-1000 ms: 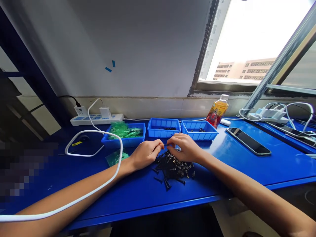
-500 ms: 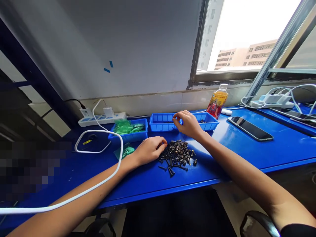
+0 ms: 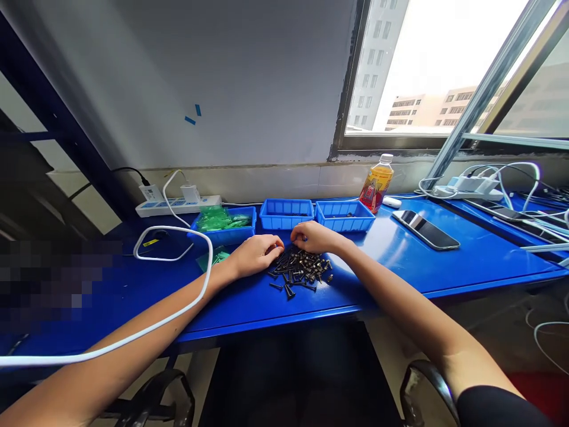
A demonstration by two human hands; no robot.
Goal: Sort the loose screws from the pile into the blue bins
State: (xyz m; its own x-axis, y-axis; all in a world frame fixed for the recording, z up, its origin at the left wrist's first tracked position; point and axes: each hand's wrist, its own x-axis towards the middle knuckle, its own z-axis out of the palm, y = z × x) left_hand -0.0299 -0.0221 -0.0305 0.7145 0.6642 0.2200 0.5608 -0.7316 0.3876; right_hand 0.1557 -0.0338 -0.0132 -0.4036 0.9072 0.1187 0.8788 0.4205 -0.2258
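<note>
A pile of dark screws and shorter bolts [image 3: 306, 270] lies on the blue table [image 3: 249, 311]. At its left edge rests my left hand [image 3: 255, 256], its fingers curled together; what they hold, if anything, is hidden. My right hand [image 3: 316, 237] is over the far side of the pile, fingers bent down in a closed pinch, their tips partly hidden. Just behind stand two blue bins: the middle bin [image 3: 284, 222] has dark pieces inside, and a few small pieces lie in the right bin [image 3: 344, 224].
Green packets fill a left bin [image 3: 226, 235], and a green packet [image 3: 217, 256] lies before it. A white cable [image 3: 208, 261] loops over my left forearm. Behind are a power strip [image 3: 178, 205] and a drink bottle [image 3: 377, 184]. A phone [image 3: 427, 230] lies at right.
My right hand has come from above the bins down and toward me to the screw pile. My left hand stays beside the pile. The whole view has shifted slightly.
</note>
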